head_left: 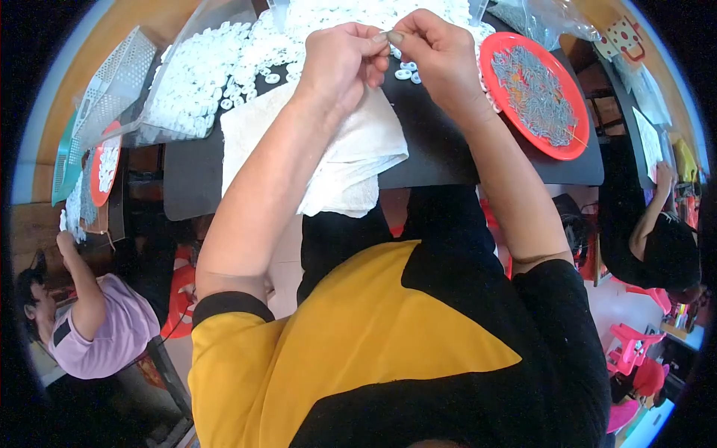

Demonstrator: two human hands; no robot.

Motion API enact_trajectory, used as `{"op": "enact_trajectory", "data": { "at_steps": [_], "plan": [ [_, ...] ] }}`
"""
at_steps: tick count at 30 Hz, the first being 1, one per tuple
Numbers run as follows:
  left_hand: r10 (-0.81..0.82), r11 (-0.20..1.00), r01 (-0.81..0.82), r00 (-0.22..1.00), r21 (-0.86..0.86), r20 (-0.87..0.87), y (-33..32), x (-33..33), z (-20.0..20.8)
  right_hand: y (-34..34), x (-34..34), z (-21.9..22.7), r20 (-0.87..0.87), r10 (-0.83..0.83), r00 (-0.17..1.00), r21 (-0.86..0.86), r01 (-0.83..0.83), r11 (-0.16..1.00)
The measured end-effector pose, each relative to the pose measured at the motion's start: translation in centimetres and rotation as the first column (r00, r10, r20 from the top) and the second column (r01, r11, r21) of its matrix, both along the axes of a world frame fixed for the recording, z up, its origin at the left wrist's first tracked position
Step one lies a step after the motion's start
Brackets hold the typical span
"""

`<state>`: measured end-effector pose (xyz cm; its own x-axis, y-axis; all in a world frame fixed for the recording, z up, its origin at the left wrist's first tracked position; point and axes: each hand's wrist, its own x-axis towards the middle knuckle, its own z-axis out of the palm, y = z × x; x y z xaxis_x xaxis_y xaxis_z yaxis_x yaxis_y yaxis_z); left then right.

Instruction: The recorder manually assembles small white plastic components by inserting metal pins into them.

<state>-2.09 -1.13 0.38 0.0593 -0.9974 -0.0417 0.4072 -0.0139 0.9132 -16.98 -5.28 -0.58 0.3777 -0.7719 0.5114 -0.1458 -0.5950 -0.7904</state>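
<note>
Above the far part of the dark table, my left hand (337, 66) and my right hand (442, 63) meet fingertip to fingertip. Both are closed in a pinch. Whatever lies between the fingertips is too small to make out. Behind and to the left of them spreads a large heap of small round white pieces (224, 63) with holes in the middle. A few such pieces (407, 71) with bluish centres lie just under my right hand. Right of that hand rests a red oval tray (569, 149) full of thin grey metal pins (534, 93). Beneath my left wrist is a folded white cloth (351, 160).
A clear plastic bin (172, 134) holds part of the heap at left, beside a white perforated basket (112, 82). Clear plastic bags (553, 19) lie at the far right. One person (104, 321) works at left, another (657, 246) at right. Pink stools (631, 347) stand beyond.
</note>
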Motion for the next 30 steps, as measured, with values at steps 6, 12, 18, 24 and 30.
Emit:
{"op": "enact_trajectory", "data": {
  "at_steps": [6,12,18,24,30],
  "plan": [
    [0.027,0.998,-0.023,0.998,-0.054,0.06,-1.0,0.4,-0.2,-0.7,-1.9,1.8,-0.124,-0.094,0.988,0.059,0.102,0.993],
    [0.053,0.998,-0.055,0.995,-0.011,-0.087,-1.7,2.5,-0.8,0.0,-2.7,2.0,-0.615,-0.355,0.704,-0.435,0.071,0.897],
    [0.02,1.0,-0.02,0.999,-0.003,-0.026,-1.4,1.9,-0.3,0.9,-3.4,1.2,-0.709,-0.389,0.588,-0.519,-0.061,0.853],
    [0.018,1.0,-0.017,0.997,0.01,-0.068,-1.3,1.6,-0.2,1.0,-3.0,0.9,-0.723,-0.384,0.575,-0.53,-0.104,0.842],
    [0.025,1.0,-0.024,0.997,0.008,-0.079,-1.1,1.7,-0.1,0.9,-2.3,1.6,-0.8,-0.345,0.491,-0.453,-0.118,0.883]
  ]
}}
